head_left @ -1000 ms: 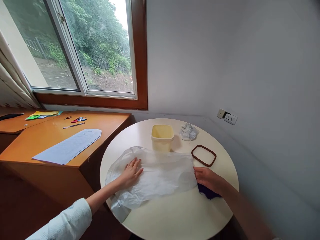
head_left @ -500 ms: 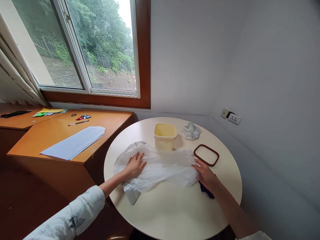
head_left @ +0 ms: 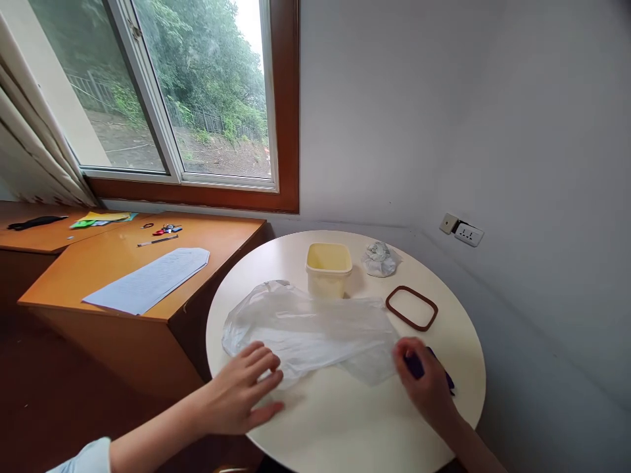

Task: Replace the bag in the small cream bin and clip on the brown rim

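A translucent white plastic bag (head_left: 315,332) lies spread flat across the round cream table (head_left: 345,427). My left hand (head_left: 241,391) is open, fingers apart and a little bent, over the bag's near left edge; whether it touches is unclear. At the bag's right end, my right hand (head_left: 426,381) has its thumb and fingers curled together. Dark purple cloth (head_left: 449,382) shows behind it and through the gap in its fingers. Anything pinched there is hidden.
Behind the bag stands an open pale yellow tub (head_left: 328,279). A crumpled plastic bag (head_left: 380,259) and a brown rectangular ring (head_left: 412,307) lie to its right. On the left, an orange desk (head_left: 231,243) holds papers (head_left: 148,281), a pen (head_left: 158,241) and keys (head_left: 167,229).
My left hand has come off the middle of the bag, back toward me. My right hand has moved nearer and slightly right, its fingers curling. The bag's near right part has shifted toward me.
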A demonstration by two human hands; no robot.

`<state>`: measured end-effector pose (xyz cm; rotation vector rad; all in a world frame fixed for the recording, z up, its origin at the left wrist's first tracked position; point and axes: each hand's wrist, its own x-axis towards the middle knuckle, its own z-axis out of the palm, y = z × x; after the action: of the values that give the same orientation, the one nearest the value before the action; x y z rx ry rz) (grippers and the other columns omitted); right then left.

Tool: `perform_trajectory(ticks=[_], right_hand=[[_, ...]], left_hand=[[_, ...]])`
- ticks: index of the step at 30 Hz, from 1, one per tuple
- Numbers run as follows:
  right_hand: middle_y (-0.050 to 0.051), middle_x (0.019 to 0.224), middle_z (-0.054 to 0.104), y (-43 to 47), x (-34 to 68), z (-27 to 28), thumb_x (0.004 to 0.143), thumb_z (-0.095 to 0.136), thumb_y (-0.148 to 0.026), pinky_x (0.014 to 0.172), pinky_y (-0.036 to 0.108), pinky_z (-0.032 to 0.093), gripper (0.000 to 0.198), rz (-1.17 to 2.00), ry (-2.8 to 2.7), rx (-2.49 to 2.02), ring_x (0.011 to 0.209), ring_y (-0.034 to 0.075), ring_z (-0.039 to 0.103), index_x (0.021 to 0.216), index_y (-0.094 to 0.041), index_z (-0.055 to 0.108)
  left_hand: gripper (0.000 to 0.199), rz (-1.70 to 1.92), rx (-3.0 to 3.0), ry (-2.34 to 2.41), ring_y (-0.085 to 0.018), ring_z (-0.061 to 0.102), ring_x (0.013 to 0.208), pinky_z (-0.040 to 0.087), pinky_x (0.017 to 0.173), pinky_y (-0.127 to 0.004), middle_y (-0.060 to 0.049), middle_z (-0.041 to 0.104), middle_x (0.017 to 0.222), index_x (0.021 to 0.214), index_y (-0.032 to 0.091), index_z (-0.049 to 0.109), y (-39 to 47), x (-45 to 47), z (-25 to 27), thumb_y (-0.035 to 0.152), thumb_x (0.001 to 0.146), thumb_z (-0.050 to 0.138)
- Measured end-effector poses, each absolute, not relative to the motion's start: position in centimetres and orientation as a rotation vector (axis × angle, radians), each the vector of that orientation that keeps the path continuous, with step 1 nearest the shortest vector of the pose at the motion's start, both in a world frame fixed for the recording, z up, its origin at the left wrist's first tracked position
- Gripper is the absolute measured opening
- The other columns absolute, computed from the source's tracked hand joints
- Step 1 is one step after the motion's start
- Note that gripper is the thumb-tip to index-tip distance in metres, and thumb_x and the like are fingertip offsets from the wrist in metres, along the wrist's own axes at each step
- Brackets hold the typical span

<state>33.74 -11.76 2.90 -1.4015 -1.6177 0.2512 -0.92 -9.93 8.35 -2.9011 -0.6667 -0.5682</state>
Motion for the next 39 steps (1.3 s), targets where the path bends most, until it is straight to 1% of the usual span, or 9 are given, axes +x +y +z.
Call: perform_trajectory(ticks=[4, 7, 11, 16, 20, 25, 30, 33, 39], right_hand=[[0.007, 0.103, 0.058, -12.8, 31.7, 2.0, 0.081, 0.052, -0.024, 0.085, 0.037, 0.044, 0.030, 0.279, -2.164, -1.333, 0.097, 0.022, 0.053, 0.110, -0.024, 0.051], [0.008, 0.107, 0.058, -12.4, 31.1, 1.2, 0.080, 0.049, -0.017, 0.085, 0.039, 0.044, 0.036, 0.268, -2.257, -1.454, 0.098, 0.023, 0.053, 0.116, -0.021, 0.050], [0.007, 0.095, 0.059, -12.1, 31.4, 1.2, 0.073, 0.043, -0.003, 0.084, 0.041, 0.043, 0.031, 0.254, -2.331, -1.535, 0.091, 0.022, 0.054, 0.095, -0.019, 0.059], [0.003, 0.082, 0.057, -13.3, 32.4, 4.3, 0.080, 0.042, -0.012, 0.083, 0.040, 0.043, 0.015, 0.553, -2.343, -1.468, 0.079, 0.017, 0.053, 0.076, -0.019, 0.054], [0.006, 0.101, 0.056, -14.3, 33.4, 6.4, 0.085, 0.041, -0.025, 0.094, 0.037, 0.039, 0.013, 0.706, -2.183, -1.280, 0.098, 0.018, 0.053, 0.087, -0.021, 0.053], [0.007, 0.126, 0.049, -13.9, 34.2, 6.7, 0.087, 0.038, -0.040, 0.102, 0.038, 0.031, 0.032, 0.817, -1.843, -1.406, 0.125, 0.022, 0.035, 0.111, -0.026, 0.052], [0.007, 0.096, 0.059, -10.7, 34.2, 6.2, 0.086, 0.031, -0.048, 0.077, 0.033, 0.044, 0.036, 0.762, -1.630, -1.688, 0.090, 0.020, 0.055, 0.096, -0.021, 0.051], [-0.002, 0.065, 0.050, -8.4, 34.2, 5.4, 0.088, 0.026, -0.044, 0.059, 0.028, 0.039, 0.031, 0.710, -1.764, -1.702, 0.060, 0.014, 0.046, 0.073, -0.022, 0.042], [-0.004, 0.058, 0.040, -6.7, 34.0, 3.2, 0.084, 0.030, -0.034, 0.051, 0.025, 0.029, 0.027, 0.616, -1.809, -1.867, 0.054, 0.012, 0.036, 0.061, -0.022, 0.027]], left_hand=[[0.043, -0.298, -3.007, -0.845, -0.028, 0.044, 0.112, 0.039, 0.095, -0.047, -0.014, 0.049, 0.122, 0.122, 0.019, 0.042, -10.9, -1.6, 6.3, 0.025, 0.080, 0.050], [0.048, -0.274, -3.019, -1.042, -0.028, 0.039, 0.120, 0.041, 0.096, -0.044, -0.014, 0.042, 0.130, 0.127, 0.019, 0.037, -10.1, -2.2, 5.1, 0.020, 0.080, 0.048], [0.037, -0.315, -3.084, -1.119, -0.024, 0.048, 0.110, 0.043, 0.092, -0.038, -0.012, 0.050, 0.120, 0.118, 0.019, 0.045, -9.0, -2.9, 4.8, 0.013, 0.082, 0.040], [0.019, -0.200, -3.144, -1.440, -0.019, 0.053, 0.075, 0.044, 0.068, -0.030, -0.006, 0.058, 0.083, 0.083, 0.018, 0.053, -7.7, -3.5, 6.4, 0.015, 0.081, 0.035], [0.021, -0.239, -3.216, -1.892, -0.016, 0.049, 0.070, 0.040, 0.061, -0.026, -0.003, 0.056, 0.081, 0.088, 0.020, 0.051, -6.6, -3.9, 9.0, 0.029, 0.085, 0.032], [0.034, -0.479, -3.312, -2.211, -0.014, 0.044, 0.066, 0.039, 0.058, -0.024, -0.001, 0.049, 0.079, 0.093, 0.020, 0.051, -5.8, -3.1, 11.7, 0.047, 0.084, 0.034], [0.039, -0.821, -3.322, -2.483, -0.013, 0.047, 0.066, 0.041, 0.061, -0.024, 0.002, 0.050, 0.076, 0.099, 0.021, 0.052, -4.4, -2.0, 11.3, 0.053, 0.079, 0.043], [0.044, -1.085, -3.164, -2.636, -0.016, 0.054, 0.069, 0.044, 0.061, -0.027, 0.000, 0.055, 0.080, 0.100, 0.019, 0.051, -2.5, -1.8, 10.9, 0.056, 0.075, 0.047], [0.034, -1.614, -2.548, -1.974, -0.020, 0.056, 0.095, 0.045, 0.084, -0.036, -0.009, 0.056, 0.104, 0.102, 0.017, 0.047, -1.6, -0.3, 13.8, 0.043, 0.080, 0.048]])
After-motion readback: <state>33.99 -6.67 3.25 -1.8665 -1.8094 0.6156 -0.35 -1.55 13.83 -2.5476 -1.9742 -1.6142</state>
